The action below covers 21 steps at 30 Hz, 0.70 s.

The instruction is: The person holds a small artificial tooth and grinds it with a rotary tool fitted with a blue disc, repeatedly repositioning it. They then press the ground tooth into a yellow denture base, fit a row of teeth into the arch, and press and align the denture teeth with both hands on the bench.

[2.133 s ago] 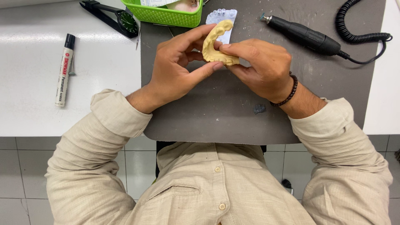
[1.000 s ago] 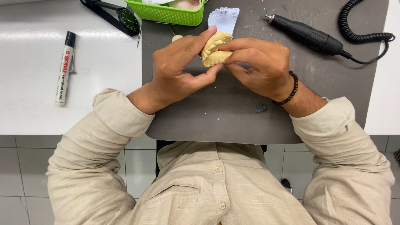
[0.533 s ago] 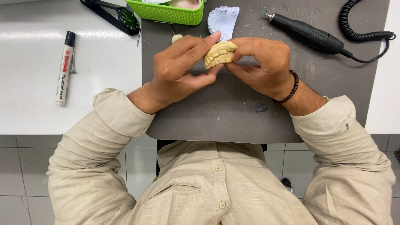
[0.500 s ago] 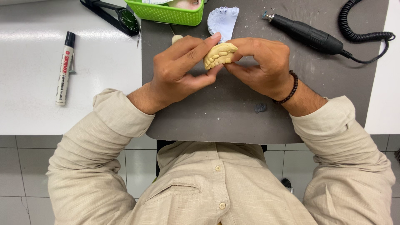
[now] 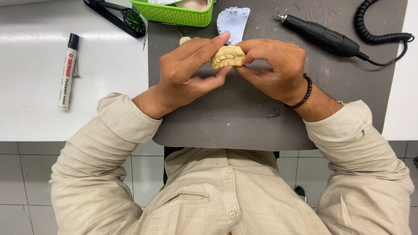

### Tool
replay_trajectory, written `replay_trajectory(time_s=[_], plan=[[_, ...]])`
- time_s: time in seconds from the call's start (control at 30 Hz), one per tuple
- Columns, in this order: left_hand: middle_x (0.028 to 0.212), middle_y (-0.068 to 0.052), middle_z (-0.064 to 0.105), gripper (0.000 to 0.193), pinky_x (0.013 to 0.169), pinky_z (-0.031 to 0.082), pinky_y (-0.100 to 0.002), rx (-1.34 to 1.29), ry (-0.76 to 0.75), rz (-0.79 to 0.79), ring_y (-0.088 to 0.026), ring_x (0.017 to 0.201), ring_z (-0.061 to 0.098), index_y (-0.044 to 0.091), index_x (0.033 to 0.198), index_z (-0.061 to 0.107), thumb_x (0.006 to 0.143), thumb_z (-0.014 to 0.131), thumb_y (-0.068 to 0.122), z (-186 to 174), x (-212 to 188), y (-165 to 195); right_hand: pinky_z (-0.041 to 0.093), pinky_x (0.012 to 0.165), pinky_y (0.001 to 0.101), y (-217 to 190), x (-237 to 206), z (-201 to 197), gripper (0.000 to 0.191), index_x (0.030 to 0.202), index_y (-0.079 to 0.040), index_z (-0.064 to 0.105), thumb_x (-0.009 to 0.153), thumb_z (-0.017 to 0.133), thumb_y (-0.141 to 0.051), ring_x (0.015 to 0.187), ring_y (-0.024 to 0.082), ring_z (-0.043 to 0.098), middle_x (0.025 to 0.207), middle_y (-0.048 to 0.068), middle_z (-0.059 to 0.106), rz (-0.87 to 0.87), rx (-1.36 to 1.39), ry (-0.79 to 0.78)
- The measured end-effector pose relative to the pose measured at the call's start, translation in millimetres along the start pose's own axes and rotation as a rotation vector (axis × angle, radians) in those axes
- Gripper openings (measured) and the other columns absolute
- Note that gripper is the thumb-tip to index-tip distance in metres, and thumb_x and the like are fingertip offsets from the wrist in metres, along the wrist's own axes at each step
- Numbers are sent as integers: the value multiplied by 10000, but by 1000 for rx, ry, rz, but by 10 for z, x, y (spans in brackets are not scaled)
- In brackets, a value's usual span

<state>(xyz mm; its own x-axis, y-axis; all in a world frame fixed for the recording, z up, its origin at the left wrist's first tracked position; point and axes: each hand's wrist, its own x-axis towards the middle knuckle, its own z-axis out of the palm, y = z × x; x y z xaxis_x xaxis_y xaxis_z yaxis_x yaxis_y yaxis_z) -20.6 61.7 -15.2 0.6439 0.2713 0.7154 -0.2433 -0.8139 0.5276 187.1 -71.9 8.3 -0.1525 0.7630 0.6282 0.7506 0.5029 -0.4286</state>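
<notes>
Hands both on one yellow tooth cast [image 5: 227,57], held just above grey mat [image 5: 226,117], mid-frame. Left hand [image 5: 185,72]: forefinger over cast's top, thumb under, clamped on its left end. Right hand [image 5: 274,67]: fingers curled over cast's right end, thumb below, also gripping (bead bracelet [image 5: 302,93] on that wrist). Teeth side faces camera. Behind cast, pale blue-white cast [image 5: 234,21] flat on mat, w/ green basket [image 5: 176,13] to its left at mat's far edge. Black rotary tool [image 5: 320,35] lies far right, coiled cord [image 5: 379,30] attached. Marker pen [image 5: 68,72] on white surface [image 5: 52,113], well left. Small dark lump [image 5: 272,113] on mat nr right wrist.
</notes>
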Motion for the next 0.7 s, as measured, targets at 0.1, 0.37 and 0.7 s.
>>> replay_trajectory(time_s=[0.1,0.37,0.7], plan=[[1127,-76,708,642,796,614,-248,-19,-17,-7,-164,933,726,91,1502,546,967,898,44,-7,2,-10,637,811,285,-13,-8,13,366,1114,-56,590,965,916,17,1044,257,776,1171,131,751,3,-27,15],[1075,-81,707,687,810,581,-260,-21,-31,-64,-161,925,708,80,1530,521,951,891,57,-12,14,-26,597,721,285,-40,33,-13,362,1123,-63,659,909,940,16,900,207,750,1114,107,739,-81,-142,-12],[1125,-79,720,678,869,593,-264,-66,-50,-46,-171,1008,728,97,1535,524,953,862,20,-39,18,-24,595,732,321,-92,46,-75,368,1075,-43,576,970,920,36,921,245,755,1176,147,730,-151,-116,20]])
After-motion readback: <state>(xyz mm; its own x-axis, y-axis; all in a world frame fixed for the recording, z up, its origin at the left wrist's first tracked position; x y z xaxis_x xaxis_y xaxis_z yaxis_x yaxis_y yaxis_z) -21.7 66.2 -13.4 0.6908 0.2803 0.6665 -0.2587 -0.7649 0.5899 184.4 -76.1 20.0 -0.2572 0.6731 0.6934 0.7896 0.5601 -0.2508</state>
